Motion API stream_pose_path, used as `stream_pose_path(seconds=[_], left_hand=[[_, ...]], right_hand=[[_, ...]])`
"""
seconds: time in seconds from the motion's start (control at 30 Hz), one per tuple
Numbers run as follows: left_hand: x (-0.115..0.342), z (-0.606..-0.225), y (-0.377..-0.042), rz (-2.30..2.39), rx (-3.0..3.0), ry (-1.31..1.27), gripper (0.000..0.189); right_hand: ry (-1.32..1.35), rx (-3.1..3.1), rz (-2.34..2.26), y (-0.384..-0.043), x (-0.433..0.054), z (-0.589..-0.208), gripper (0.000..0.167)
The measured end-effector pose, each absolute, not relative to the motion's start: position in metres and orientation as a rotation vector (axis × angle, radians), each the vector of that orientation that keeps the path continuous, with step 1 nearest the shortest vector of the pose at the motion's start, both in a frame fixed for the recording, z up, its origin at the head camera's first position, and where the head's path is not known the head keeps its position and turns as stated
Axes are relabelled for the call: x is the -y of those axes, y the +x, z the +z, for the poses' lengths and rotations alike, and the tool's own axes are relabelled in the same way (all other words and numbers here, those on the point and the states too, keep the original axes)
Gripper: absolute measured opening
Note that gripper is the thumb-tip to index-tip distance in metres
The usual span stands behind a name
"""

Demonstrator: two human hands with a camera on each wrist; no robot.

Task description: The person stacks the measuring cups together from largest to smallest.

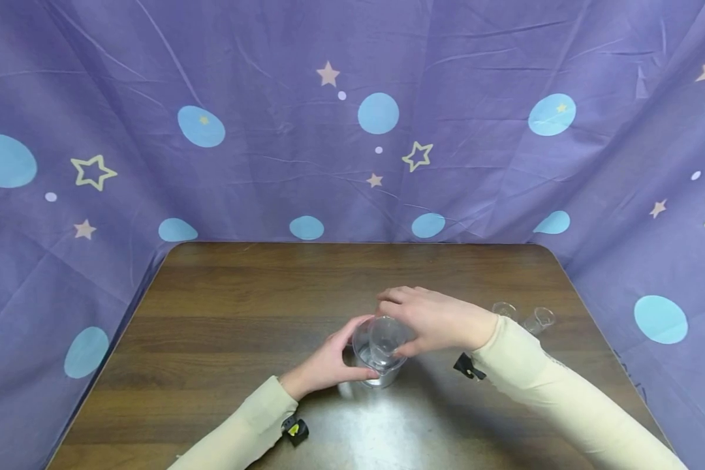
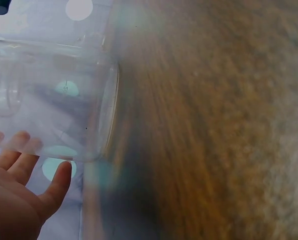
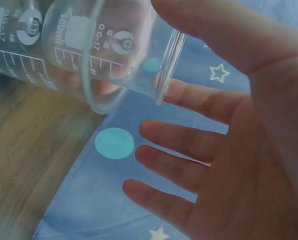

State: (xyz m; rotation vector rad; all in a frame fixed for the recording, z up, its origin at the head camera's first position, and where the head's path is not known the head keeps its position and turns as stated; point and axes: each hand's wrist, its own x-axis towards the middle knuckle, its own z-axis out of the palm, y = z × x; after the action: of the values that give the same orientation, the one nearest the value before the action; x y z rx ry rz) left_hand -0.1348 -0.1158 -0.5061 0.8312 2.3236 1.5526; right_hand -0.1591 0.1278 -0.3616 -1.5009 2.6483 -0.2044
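The right hand (image 1: 431, 318) pinches the rim of a small clear beaker (image 1: 386, 338) between thumb and index finger, its other three fingers held out straight, and the beaker's lower part sits inside the larger beaker (image 2: 64, 105) just below that grip. Across from it, the left hand (image 1: 331, 360) is partly open in a wide curve, thumb and fingers round the larger beaker's side. Further out, two glass vessels (image 1: 540, 320) stand beyond the right wrist, the wooden table (image 1: 241, 313) spreads beneath both hands, and a patterned purple cloth (image 1: 270, 130) hangs past its far edge.
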Motion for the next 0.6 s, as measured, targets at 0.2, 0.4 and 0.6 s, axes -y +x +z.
stream_pose_path(seconds=[0.2,0.4,0.6], left_hand=[[0.116,-0.506,-0.134,1.536,-2.357,0.795,0.095],[0.115,-0.506,-0.134,1.540,-2.371,0.800,0.093],[0.114,-0.507,-0.134,1.601,-2.343,0.785,0.091]], right_hand=[[-1.527,-2.664,-0.176,-0.160,-0.125,-0.369,0.059],[-1.506,-2.665,-0.161,-0.160,-0.123,-0.378,0.059],[-1.501,-2.675,-0.136,-0.160,-0.122,-0.383,0.061]])
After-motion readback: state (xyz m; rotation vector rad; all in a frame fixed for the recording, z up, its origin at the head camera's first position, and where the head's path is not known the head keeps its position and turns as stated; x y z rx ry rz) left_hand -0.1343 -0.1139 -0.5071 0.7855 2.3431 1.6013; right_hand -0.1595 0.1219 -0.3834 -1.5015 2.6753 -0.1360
